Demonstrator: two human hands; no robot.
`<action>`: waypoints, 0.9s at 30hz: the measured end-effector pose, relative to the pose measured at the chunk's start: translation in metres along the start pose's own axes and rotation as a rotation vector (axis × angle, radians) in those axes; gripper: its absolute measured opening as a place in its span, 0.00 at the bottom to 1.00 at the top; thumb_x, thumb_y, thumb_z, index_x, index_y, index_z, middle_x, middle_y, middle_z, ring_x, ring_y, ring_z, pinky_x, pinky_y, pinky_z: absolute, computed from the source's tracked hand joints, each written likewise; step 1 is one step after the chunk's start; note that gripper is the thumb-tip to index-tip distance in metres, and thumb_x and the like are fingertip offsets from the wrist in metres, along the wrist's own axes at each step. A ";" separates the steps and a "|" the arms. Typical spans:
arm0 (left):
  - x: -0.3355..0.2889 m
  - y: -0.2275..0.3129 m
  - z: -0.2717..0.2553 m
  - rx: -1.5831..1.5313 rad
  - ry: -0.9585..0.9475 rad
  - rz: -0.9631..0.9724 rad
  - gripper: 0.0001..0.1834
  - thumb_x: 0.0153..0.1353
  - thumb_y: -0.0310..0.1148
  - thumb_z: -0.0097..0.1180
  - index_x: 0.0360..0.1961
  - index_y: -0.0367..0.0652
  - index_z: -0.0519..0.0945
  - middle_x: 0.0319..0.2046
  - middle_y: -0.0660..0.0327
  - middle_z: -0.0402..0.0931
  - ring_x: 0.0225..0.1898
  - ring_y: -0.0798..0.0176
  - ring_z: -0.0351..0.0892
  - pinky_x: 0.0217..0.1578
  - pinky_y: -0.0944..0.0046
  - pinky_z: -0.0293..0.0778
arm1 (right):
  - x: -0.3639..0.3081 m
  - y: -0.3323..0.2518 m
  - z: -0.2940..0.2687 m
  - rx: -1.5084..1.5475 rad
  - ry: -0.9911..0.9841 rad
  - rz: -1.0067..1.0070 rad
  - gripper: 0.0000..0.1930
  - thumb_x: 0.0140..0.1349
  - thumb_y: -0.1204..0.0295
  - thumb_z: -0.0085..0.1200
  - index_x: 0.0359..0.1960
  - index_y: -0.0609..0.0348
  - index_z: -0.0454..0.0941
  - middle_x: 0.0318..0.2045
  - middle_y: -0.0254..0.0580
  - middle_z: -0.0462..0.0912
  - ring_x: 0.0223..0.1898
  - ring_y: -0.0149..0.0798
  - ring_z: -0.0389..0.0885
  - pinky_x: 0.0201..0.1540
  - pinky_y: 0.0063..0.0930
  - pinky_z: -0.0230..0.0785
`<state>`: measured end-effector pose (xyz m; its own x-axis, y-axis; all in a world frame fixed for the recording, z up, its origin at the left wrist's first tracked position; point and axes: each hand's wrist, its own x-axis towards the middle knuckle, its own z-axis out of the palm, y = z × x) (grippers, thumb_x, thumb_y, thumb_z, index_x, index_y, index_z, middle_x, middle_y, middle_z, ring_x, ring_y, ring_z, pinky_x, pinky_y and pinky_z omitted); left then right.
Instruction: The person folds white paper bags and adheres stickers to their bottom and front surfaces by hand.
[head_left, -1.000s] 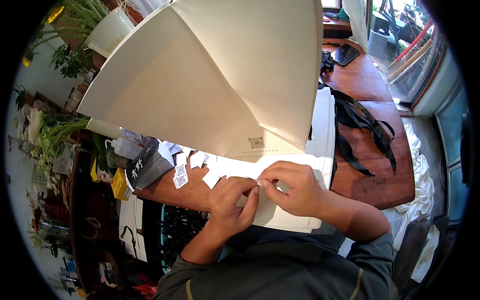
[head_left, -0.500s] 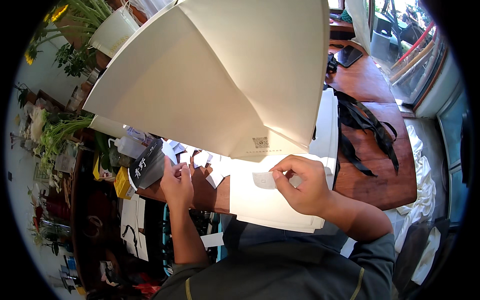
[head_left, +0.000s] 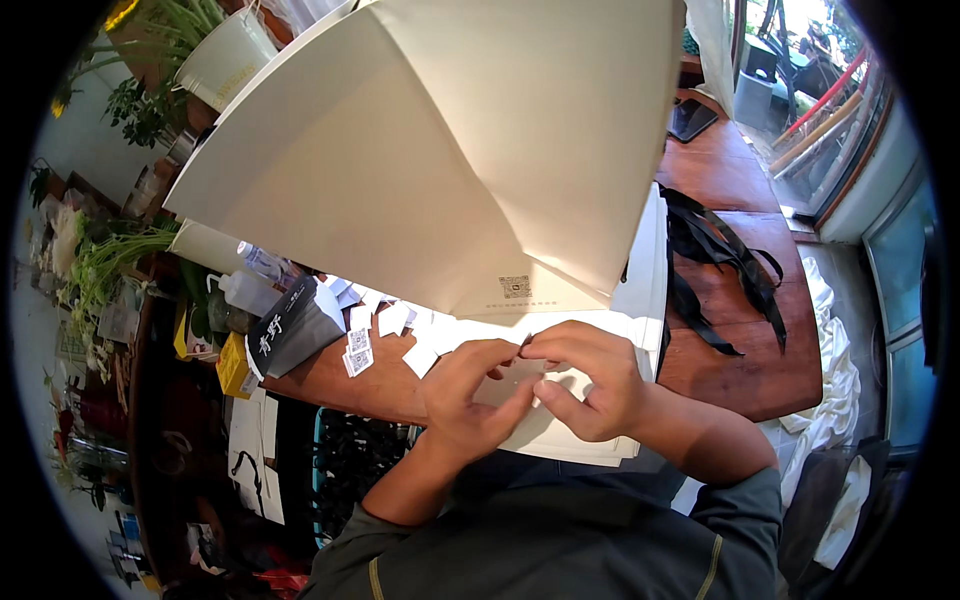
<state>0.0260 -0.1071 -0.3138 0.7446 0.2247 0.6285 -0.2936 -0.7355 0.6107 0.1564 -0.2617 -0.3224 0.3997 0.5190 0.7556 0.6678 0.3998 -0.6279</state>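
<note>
Over the table edge my left hand (head_left: 465,398) and my right hand (head_left: 597,385) meet, fingertips pinched together. The small pale label that my right hand held earlier is almost wholly hidden between the fingers. Just beyond the hands rises a large creased cream paper panel (head_left: 420,170) with a small printed code near its lower edge. Beneath my hands lies a stack of white paper sheets (head_left: 590,448). Loose small white labels (head_left: 421,358), some with printed codes, lie left of the stack, beside a dark grey packet (head_left: 308,328).
Black ribbons (head_left: 728,255) lie on the wooden table (head_left: 745,370) at right, with a phone (head_left: 692,119) farther back. At left stand a pump bottle (head_left: 245,292), a yellow box (head_left: 236,366) and a white bucket (head_left: 226,62) of flowers. White cloth (head_left: 822,345) lies on the floor.
My left hand has moved right, from beside the dark packet to my right hand. The pale label, visible in my right fingers before, is now mostly hidden between both hands.
</note>
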 end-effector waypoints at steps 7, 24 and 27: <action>0.001 -0.025 -0.016 -0.773 0.002 -0.537 0.05 0.73 0.23 0.65 0.45 0.32 0.87 0.38 0.59 0.89 0.36 0.69 0.86 0.40 0.68 0.81 | 0.005 -0.001 0.000 -0.017 0.030 0.403 0.09 0.65 0.74 0.71 0.41 0.67 0.86 0.34 0.42 0.88 0.29 0.27 0.84 0.28 0.23 0.74; -0.001 -0.043 -0.001 -0.622 0.046 -0.556 0.07 0.70 0.22 0.69 0.46 0.31 0.87 0.36 0.61 0.88 0.36 0.71 0.85 0.38 0.69 0.81 | -0.004 0.009 0.005 -0.015 -0.039 0.670 0.08 0.71 0.73 0.68 0.39 0.68 0.88 0.27 0.41 0.88 0.24 0.22 0.80 0.27 0.22 0.71; 0.006 -0.044 0.003 -0.457 0.064 -0.527 0.08 0.70 0.25 0.70 0.45 0.31 0.87 0.34 0.59 0.88 0.34 0.70 0.86 0.35 0.68 0.81 | -0.010 0.018 0.012 0.076 0.030 0.701 0.08 0.72 0.74 0.67 0.43 0.69 0.88 0.29 0.39 0.89 0.26 0.21 0.80 0.29 0.20 0.73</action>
<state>0.0449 -0.0749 -0.3384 0.8245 0.5248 0.2119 -0.1362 -0.1794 0.9743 0.1571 -0.2511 -0.3435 0.7374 0.6530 0.1728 0.2017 0.0313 -0.9789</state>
